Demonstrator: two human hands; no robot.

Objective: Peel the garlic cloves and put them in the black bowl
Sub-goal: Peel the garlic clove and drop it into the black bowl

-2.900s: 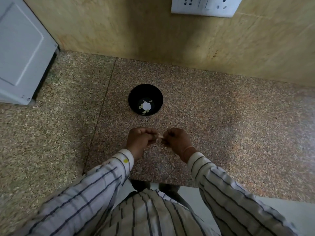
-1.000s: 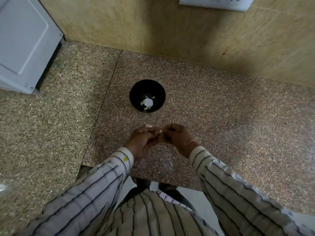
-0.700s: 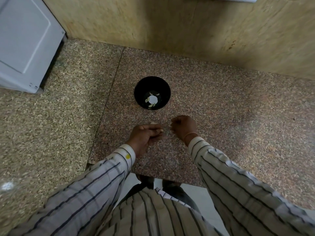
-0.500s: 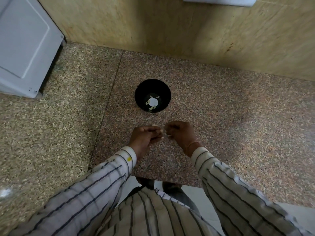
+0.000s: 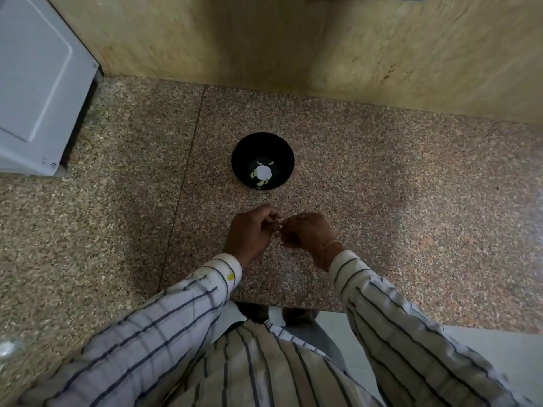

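Observation:
The black bowl stands on the speckled granite counter, with a few pale peeled garlic cloves lying at its bottom. Just in front of the bowl, my left hand and my right hand meet fingertip to fingertip. Between the fingertips of both hands is pinched a small pale garlic clove, mostly hidden by the fingers. Both hands hover low over the counter, a short way from the bowl's near rim.
A white appliance stands at the back left. A beige tiled wall closes the back. The counter's front edge runs just behind my wrists, with floor below. A seam divides the counter slabs left of the bowl.
My hands came briefly apart, the right one lifting away toward the bowl side, then rejoined around the clove. The bowl has not moved; the camera shifted slightly.

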